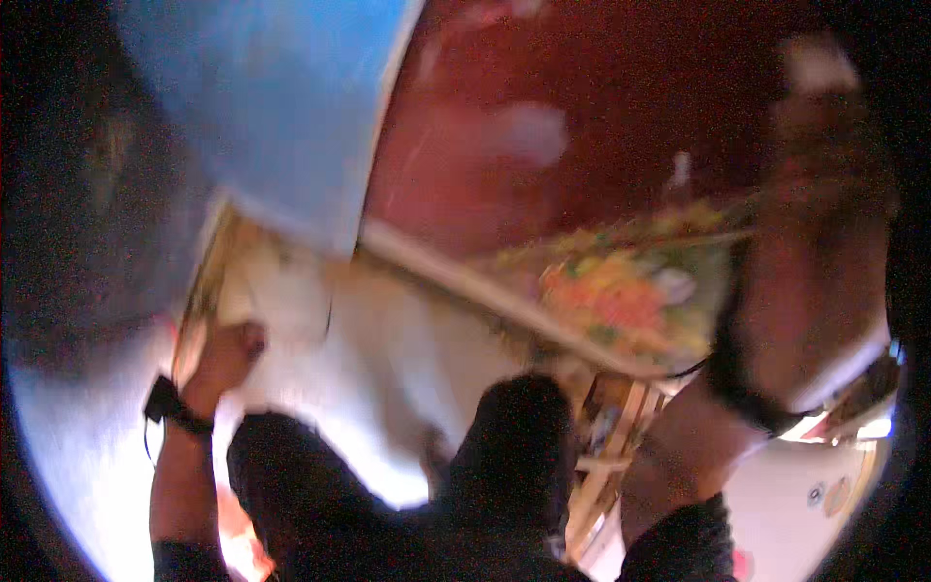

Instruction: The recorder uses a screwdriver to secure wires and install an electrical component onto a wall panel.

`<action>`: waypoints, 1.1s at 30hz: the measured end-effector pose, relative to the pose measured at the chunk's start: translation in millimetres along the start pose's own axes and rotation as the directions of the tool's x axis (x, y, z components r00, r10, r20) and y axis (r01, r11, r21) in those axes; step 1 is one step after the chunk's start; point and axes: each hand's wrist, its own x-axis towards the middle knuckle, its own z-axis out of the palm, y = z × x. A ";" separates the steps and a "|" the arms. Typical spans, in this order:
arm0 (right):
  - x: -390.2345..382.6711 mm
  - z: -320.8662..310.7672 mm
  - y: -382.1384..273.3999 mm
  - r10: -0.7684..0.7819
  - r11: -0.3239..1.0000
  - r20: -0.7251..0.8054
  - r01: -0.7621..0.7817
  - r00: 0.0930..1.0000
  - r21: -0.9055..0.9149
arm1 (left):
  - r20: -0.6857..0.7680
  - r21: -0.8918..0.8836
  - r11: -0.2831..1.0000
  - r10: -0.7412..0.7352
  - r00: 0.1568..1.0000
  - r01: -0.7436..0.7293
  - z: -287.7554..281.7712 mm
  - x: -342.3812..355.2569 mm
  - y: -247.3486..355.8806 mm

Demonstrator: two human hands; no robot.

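Observation:
On the left, my left hand is curled beside the narrow brown edge of a pale surface. What its fingers hold, if anything, I cannot make out. A dark band with a small box circles that wrist. My right hand reaches up along the right side, large and smeared by motion, so its fingers do not show clearly. Another dark band sits on the right wrist. A colourful patterned area lies just left of the right arm.
A blue panel rises at the upper left beside a dark red surface. A long pale strip runs diagonally below the red. Wooden slats stand near my right forearm. My dark-clothed knees fill the lower middle.

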 end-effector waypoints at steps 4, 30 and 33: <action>-8.3 4.3 -2.3 0.191 0.977 -0.248 -0.159 0.950 0.145 | -0.216 -0.308 0.942 0.069 0.974 -0.135 -109.7 20.2 116.9; -7.2 9.0 -5.0 0.128 0.758 -0.158 0.006 0.979 0.653 | -0.725 0.265 0.910 0.407 0.556 -0.320 -575.3 -27.4 368.5; -5.8 8.1 0.2 0.124 0.740 -0.159 0.015 0.979 0.673 | -0.656 0.322 0.907 0.419 0.627 -0.270 -581.8 -9.9 370.8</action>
